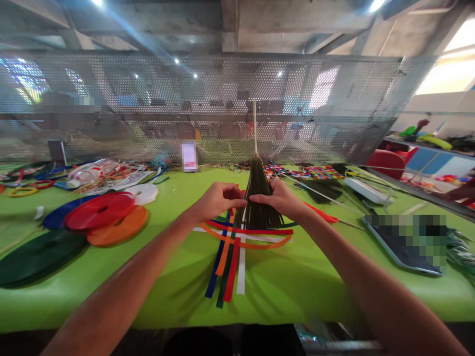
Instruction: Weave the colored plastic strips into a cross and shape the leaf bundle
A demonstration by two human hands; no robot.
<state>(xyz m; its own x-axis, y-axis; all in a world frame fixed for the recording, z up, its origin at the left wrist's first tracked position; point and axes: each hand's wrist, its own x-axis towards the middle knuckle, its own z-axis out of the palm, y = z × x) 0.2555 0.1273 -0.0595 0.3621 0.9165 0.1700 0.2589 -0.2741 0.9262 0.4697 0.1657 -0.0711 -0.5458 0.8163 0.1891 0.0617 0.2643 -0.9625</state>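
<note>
Edge of the green tabletop (pixel 156 316) nearest, below the hands, with bare surface showing left and right of the strips for sideways movement. Just in front of the hands, flat woven strips (pixel 232 267) in blue, orange, green, red and white, loose ends toward the near edge, crossed by curved red, white and orange lengths. Between the hands, a dark brush-like bundle (pixel 258 190), upright, bristles fanned down over the far part of the weave, pale stem (pixel 255 126) rising above. Left hand (pixel 222 200) with thumb and forefinger drawn close together at the bundle's left side; impossible to tell whether clamped on it. Right hand (pixel 282 198) clamped on the bundle, thumb across the front, other fingers mostly hidden behind. Left of the left hand, flat coils (pixel 100 210) in green, orange, red, blue and white. Right of the right hand, a flat device (pixel 393 249), screen blurred, and farther off a white power strip (pixel 367 190). Beyond the hands, an upright pale panel (pixel 189 155), markings unreadable, then a perforated metal screen (pixel 222 89) bounding the far side.
</note>
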